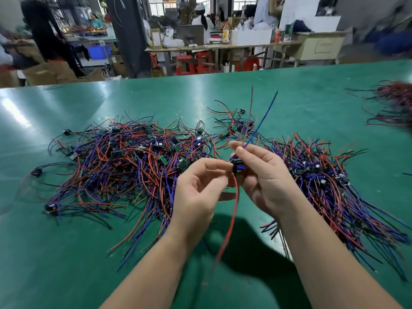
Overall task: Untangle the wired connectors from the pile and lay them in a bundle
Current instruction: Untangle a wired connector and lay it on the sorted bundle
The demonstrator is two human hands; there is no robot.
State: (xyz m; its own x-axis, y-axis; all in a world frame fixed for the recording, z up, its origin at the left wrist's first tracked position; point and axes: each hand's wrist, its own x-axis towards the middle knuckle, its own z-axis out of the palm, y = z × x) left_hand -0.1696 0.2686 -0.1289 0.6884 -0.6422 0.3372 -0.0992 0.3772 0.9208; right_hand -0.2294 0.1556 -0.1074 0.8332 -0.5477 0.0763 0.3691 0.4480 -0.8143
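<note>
A freed wired connector (237,168) is pinched by left hand (200,186) and right hand (265,181); laying on the bundle (323,175) is judged next.

Two hands (196,186) (265,177), one held connector (237,167), three heaps of wired connectors (124,161) (323,175) (394,101), one table (66,253).

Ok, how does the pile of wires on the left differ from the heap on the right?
The left pile is tangled, its wires looping every way; the right bundle has wires lying roughly parallel, fanning toward the near right. The pile's connectors are scattered throughout; the bundle's sit gathered in a band across its middle. Both hold red, blue and black wires and lie on the green table.
</note>
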